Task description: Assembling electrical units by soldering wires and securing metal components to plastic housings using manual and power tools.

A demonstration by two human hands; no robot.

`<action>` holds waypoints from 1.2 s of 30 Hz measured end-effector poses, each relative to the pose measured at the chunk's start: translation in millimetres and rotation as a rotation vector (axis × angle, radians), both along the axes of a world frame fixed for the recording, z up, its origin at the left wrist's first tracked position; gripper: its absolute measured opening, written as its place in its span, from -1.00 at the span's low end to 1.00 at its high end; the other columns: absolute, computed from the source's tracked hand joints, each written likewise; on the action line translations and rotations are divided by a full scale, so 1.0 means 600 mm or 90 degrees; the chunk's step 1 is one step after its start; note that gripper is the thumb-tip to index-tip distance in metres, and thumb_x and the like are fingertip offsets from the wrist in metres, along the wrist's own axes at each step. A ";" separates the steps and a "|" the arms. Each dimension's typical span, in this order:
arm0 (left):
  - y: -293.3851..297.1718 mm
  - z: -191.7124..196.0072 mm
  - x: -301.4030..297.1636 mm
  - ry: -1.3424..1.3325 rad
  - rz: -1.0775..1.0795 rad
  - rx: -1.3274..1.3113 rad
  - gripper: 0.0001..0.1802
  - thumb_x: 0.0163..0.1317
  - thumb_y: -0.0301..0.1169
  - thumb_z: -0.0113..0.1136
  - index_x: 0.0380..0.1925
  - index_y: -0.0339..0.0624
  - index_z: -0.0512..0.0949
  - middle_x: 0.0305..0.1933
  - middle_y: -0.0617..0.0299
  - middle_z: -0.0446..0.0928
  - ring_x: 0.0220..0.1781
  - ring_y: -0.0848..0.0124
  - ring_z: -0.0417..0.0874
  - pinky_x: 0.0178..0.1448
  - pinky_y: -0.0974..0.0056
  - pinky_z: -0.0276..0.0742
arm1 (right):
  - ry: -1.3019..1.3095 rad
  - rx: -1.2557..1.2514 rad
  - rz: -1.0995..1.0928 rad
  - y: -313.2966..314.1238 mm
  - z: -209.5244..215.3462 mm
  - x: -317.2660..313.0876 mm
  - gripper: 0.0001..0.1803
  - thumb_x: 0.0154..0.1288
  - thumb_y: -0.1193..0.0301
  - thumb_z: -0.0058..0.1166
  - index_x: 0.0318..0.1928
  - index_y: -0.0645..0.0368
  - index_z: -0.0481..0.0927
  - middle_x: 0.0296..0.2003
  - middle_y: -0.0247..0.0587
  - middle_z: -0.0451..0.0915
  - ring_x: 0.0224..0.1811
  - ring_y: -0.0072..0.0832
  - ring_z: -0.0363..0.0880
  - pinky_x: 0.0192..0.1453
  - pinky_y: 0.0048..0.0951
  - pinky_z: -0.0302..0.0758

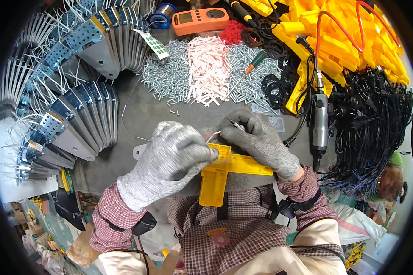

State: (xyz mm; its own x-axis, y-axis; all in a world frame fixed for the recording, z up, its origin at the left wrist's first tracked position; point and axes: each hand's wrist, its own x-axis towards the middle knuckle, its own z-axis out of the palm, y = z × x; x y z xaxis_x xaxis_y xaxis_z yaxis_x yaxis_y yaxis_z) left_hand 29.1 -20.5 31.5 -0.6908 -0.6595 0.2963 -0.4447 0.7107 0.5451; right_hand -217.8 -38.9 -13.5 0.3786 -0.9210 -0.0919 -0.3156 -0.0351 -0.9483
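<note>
My left hand (pixel 165 160), in a grey knit glove and slightly blurred, has its fingers curled together over a yellow plastic housing (pixel 212 190). What lies between those fingertips is hidden. My right hand (pixel 259 140), in a darker grey glove, is closed with thumb and fingers pinched around a small part with a metallic tip (pixel 236 124), too small to name. A thin red-and-white wire (pixel 212 134) spans the gap between the hands. The T-shaped housing rests at the table's near edge, its long arm reaching right under my right hand.
Grey metal brackets (pixel 85 119) with white wires are stacked left. Screws (pixel 167 68) and pale pink sleeves (pixel 208 64) lie in heaps ahead, with a green-handled screwdriver (pixel 256 62). Right are a power screwdriver (pixel 320 123), black cords (pixel 367 123), yellow housings (pixel 339 41); an orange meter (pixel 199 21) stands behind.
</note>
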 end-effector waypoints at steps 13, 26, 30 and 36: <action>0.054 -0.033 -0.050 -0.174 0.081 -0.147 -0.64 0.02 -0.42 0.29 -0.10 -0.02 0.67 -0.07 0.26 0.62 0.02 0.26 0.61 0.33 -0.10 0.42 | 0.089 -0.250 0.026 0.033 0.083 -0.044 -0.72 0.27 0.46 0.28 0.00 0.18 0.74 -0.16 -0.13 0.64 -0.17 -0.33 0.65 -0.09 -0.38 0.58; 0.044 -0.039 -0.044 0.053 0.171 0.068 -0.68 -0.01 -0.55 0.44 -0.23 -0.09 0.59 -0.24 0.15 0.55 -0.11 0.04 0.55 0.12 -0.05 0.39 | 0.159 -0.270 0.249 0.023 0.028 -0.028 -0.66 0.24 0.39 0.22 0.03 0.13 0.60 -0.05 -0.14 0.58 0.03 -0.10 0.59 0.07 -0.16 0.58; 0.048 -0.049 -0.040 0.109 0.194 0.088 -0.71 0.02 -0.57 0.43 -0.24 -0.11 0.59 -0.24 0.15 0.55 -0.11 0.06 0.55 0.12 0.00 0.39 | 0.217 -0.255 0.206 0.009 0.043 -0.062 -0.65 0.21 0.38 0.25 0.02 0.13 0.61 -0.08 -0.12 0.58 -0.02 -0.11 0.61 0.04 -0.18 0.59; 0.041 -0.047 -0.040 0.119 0.179 0.092 -0.73 0.02 -0.58 0.43 -0.24 -0.11 0.63 -0.23 0.18 0.55 -0.10 0.11 0.55 0.14 0.05 0.40 | 0.255 -0.394 0.200 0.024 0.048 -0.029 -0.66 0.18 0.35 0.31 -0.01 0.10 0.65 -0.20 -0.16 0.58 -0.16 -0.16 0.63 -0.13 -0.20 0.61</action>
